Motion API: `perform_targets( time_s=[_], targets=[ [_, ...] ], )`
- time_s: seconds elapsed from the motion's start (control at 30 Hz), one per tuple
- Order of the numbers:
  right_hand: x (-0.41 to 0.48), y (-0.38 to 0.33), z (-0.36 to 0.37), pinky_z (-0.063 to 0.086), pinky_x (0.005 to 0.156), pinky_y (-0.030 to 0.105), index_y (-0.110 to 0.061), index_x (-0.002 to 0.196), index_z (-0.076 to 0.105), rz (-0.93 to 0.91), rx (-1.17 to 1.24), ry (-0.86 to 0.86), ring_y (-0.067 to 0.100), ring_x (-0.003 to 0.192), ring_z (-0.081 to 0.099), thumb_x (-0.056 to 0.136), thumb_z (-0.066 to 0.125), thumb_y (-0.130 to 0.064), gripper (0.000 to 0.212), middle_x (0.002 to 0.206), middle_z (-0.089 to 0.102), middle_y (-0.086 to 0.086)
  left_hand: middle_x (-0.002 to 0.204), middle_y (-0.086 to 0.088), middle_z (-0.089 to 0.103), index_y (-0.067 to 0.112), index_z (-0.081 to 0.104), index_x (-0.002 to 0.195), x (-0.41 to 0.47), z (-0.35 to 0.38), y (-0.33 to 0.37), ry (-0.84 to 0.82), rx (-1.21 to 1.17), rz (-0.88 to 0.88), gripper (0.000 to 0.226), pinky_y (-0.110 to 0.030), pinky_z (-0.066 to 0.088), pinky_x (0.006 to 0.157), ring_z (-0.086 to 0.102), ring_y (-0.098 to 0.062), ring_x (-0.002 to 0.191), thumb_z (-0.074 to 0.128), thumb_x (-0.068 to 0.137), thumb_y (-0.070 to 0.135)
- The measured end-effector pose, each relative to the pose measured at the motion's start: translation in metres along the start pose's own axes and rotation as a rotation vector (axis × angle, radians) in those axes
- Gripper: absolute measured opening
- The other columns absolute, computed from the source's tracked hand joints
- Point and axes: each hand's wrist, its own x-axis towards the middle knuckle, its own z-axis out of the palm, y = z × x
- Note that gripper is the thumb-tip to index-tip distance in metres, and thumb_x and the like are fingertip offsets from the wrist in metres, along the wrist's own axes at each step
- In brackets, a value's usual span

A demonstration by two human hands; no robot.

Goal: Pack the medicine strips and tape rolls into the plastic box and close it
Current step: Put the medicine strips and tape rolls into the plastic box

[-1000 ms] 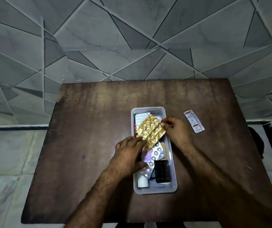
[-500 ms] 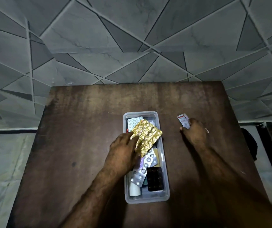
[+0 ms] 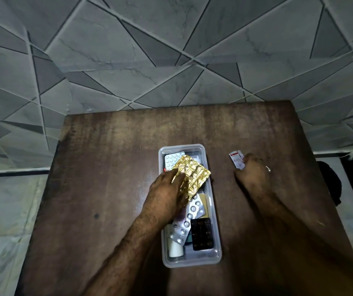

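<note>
A clear plastic box [image 3: 215, 229] stands open at the middle of the brown table [image 3: 111, 189]. It holds a gold foil strip [image 3: 194, 174], silver blister strips [image 3: 189, 218], a dark strip [image 3: 202, 233] and a white tape roll [image 3: 174, 246]. My left hand [image 3: 167, 195] rests flat on the gold strip's left edge, fingers spread, pressing it into the box. To the right of the box, my right hand [image 3: 254, 174] lies over a small white and red strip [image 3: 236, 160] on the table, fingertips curled onto it. No lid shows.
The table stands against a grey tiled wall [image 3: 171, 60]. Pale floor shows at the left, and a dark object [image 3: 329, 182] lies off the table's right edge.
My right hand let go of the gold strip and moved right onto the white and red strip. My left hand slid up onto the gold strip.
</note>
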Motion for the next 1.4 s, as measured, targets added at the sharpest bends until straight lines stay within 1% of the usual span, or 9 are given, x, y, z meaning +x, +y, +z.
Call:
perform_targets(
  time_s=[0.1, 0.2, 0.3, 0.53, 0.7, 0.83, 1.07, 1.23, 1.4],
  targets=[
    [-0.013, -0.018, -0.014, 0.055, 0.082, 0.039, -0.019, 0.102, 0.058, 0.039, 0.227, -0.025, 0.031, 0.096, 0.065, 0.074, 0.070, -0.035, 0.035, 0.107, 0.068, 0.011, 0.151, -0.007, 0.041, 0.019, 0.044, 0.142, -0.004, 0.000, -0.002, 0.027, -0.081, -0.023, 0.056, -0.037, 0.034, 0.111, 0.041, -0.028, 0.135, 0.055, 0.091, 0.040],
    [-0.036, -0.044, -0.028, 0.057, 0.072, 0.035, -0.032, 0.096, 0.053, 0.018, 0.394, -0.091, 0.014, 0.088, 0.064, 0.079, 0.069, -0.044, 0.026, 0.102, 0.065, -0.004, 0.151, -0.006, 0.041, 0.017, 0.043, 0.142, -0.008, 0.000, -0.005, 0.033, -0.168, -0.064, 0.057, -0.035, 0.034, 0.114, 0.040, -0.025, 0.136, 0.056, 0.091, 0.038],
    [-0.065, -0.068, -0.039, 0.050, 0.068, 0.028, -0.032, 0.092, 0.054, -0.075, 0.396, -0.119, 0.008, 0.082, 0.060, 0.080, 0.066, -0.049, 0.024, 0.093, 0.062, -0.010, 0.151, -0.006, 0.041, 0.013, 0.042, 0.142, -0.014, -0.004, -0.004, 0.058, -0.185, -0.062, 0.057, -0.030, 0.031, 0.113, 0.041, -0.023, 0.136, 0.057, 0.091, 0.034],
    [-0.116, -0.085, -0.021, 0.055, 0.077, 0.038, -0.031, 0.101, 0.050, -0.227, 0.220, -0.173, 0.016, 0.090, 0.061, 0.077, 0.052, -0.060, 0.037, 0.101, 0.062, -0.003, 0.148, -0.015, 0.043, 0.002, 0.038, 0.143, -0.030, 0.003, 0.006, 0.025, -0.090, -0.017, 0.059, -0.033, 0.034, 0.114, 0.041, -0.027, 0.136, 0.050, 0.094, 0.032],
    [-0.133, -0.082, -0.011, 0.053, 0.080, 0.039, -0.021, 0.114, 0.051, -0.277, 0.163, -0.205, 0.027, 0.097, 0.062, 0.081, 0.055, -0.051, 0.045, 0.110, 0.063, 0.008, 0.143, -0.014, 0.047, 0.004, 0.042, 0.140, -0.037, 0.012, 0.006, 0.005, -0.074, -0.012, 0.059, -0.037, 0.041, 0.108, 0.048, -0.029, 0.128, 0.055, 0.090, 0.032],
    [-0.138, -0.080, -0.012, 0.053, 0.080, 0.039, -0.020, 0.109, 0.053, -0.264, 0.183, -0.216, 0.026, 0.096, 0.062, 0.081, 0.058, -0.046, 0.038, 0.109, 0.062, 0.007, 0.125, -0.010, 0.060, 0.008, 0.056, 0.125, -0.040, 0.017, 0.003, 0.016, -0.035, 0.072, 0.047, -0.037, 0.050, 0.093, 0.058, -0.028, 0.110, 0.059, 0.084, 0.030],
    [-0.140, -0.065, -0.021, 0.050, 0.085, 0.033, -0.022, 0.116, 0.057, -0.175, 0.258, -0.122, 0.019, 0.100, 0.060, 0.086, 0.059, -0.037, 0.033, 0.114, 0.061, 0.002, 0.136, -0.010, 0.057, 0.016, 0.063, 0.120, -0.054, 0.017, -0.001, 0.195, 0.019, -0.019, 0.041, -0.037, 0.041, 0.103, 0.052, -0.030, 0.122, 0.055, 0.087, 0.038],
    [-0.143, -0.049, -0.015, 0.048, 0.086, 0.030, -0.016, 0.117, 0.058, -0.001, 0.377, -0.128, 0.021, 0.102, 0.061, 0.092, 0.055, -0.025, 0.027, 0.116, 0.066, 0.007, 0.149, -0.015, 0.036, 0.016, 0.048, 0.136, -0.068, 0.015, -0.002, 0.153, -0.309, -0.192, 0.050, -0.040, 0.043, 0.102, 0.047, -0.036, 0.126, 0.060, 0.088, 0.025],
    [-0.150, -0.033, -0.005, 0.040, 0.077, 0.024, -0.018, 0.115, 0.062, 0.135, 0.384, -0.217, 0.012, 0.089, 0.055, 0.096, 0.048, -0.020, 0.024, 0.114, 0.067, 0.003, 0.125, -0.013, 0.065, 0.020, 0.030, 0.143, -0.070, 0.019, -0.007, 0.061, -0.536, -0.416, 0.062, -0.040, 0.054, 0.088, 0.066, -0.031, 0.105, 0.059, 0.089, 0.027]
  ],
)
